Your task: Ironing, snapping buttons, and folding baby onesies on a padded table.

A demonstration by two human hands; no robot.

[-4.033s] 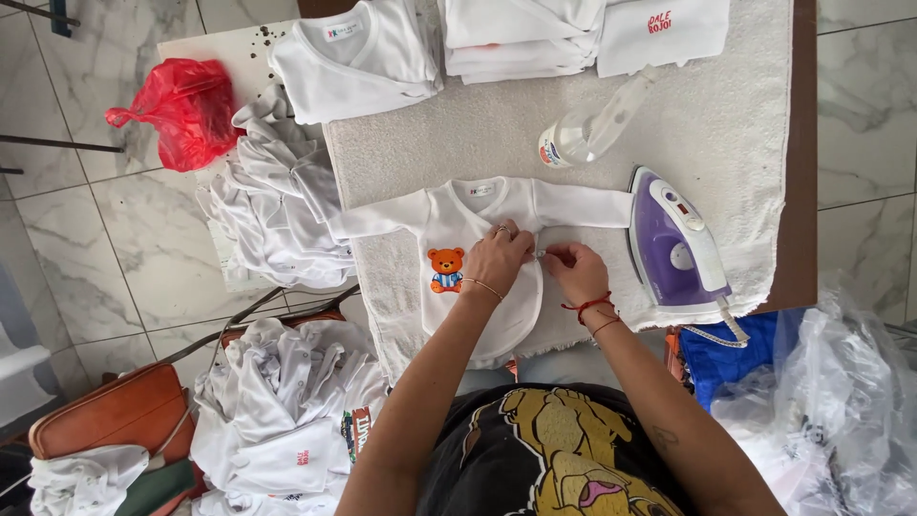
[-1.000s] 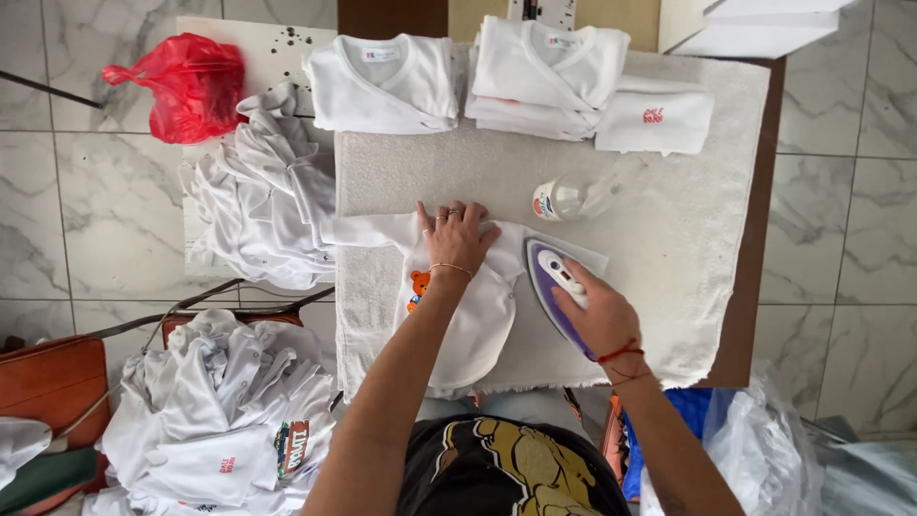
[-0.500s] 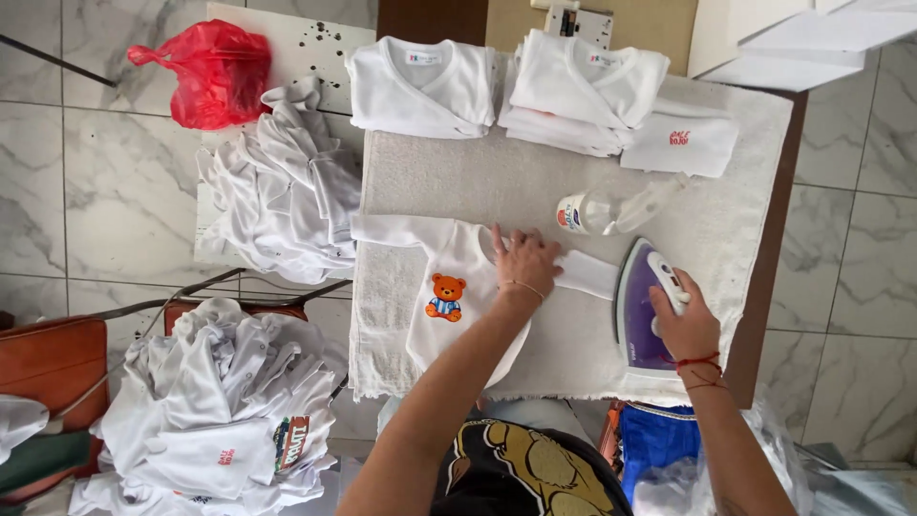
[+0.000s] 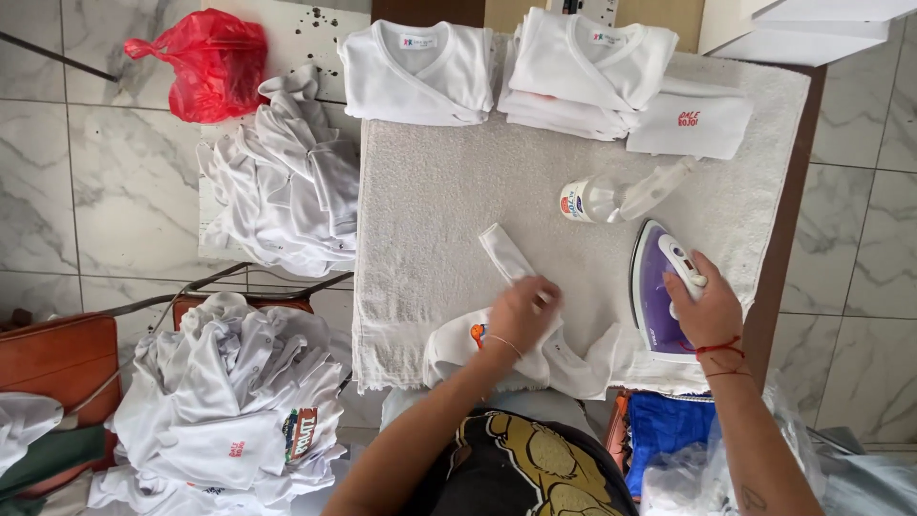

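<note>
A small white baby shirt point(image 4: 564, 358) with an orange bear print lies bunched near the front edge of the towel-covered table point(image 4: 430, 201). My left hand point(image 4: 523, 308) grips its cloth, and one sleeve trails up and to the left. My right hand point(image 4: 705, 306) holds the handle of a purple and white iron point(image 4: 657, 287), which stands on the towel to the right of the shirt. A clear spray bottle point(image 4: 621, 196) lies on its side just behind the iron.
Folded white shirts point(image 4: 415, 72) and a second stack point(image 4: 592, 72) sit along the table's far edge. Unfolded white garments point(image 4: 277, 182) lie on a stand at left, beside a red plastic bag point(image 4: 205, 62). More white clothes point(image 4: 229, 401) are piled at lower left; blue cloth point(image 4: 669, 430) at lower right.
The flat shirt has been pulled toward me and bunched up by my left hand. The iron, earlier pressed on the shirt, now stands off it to the right.
</note>
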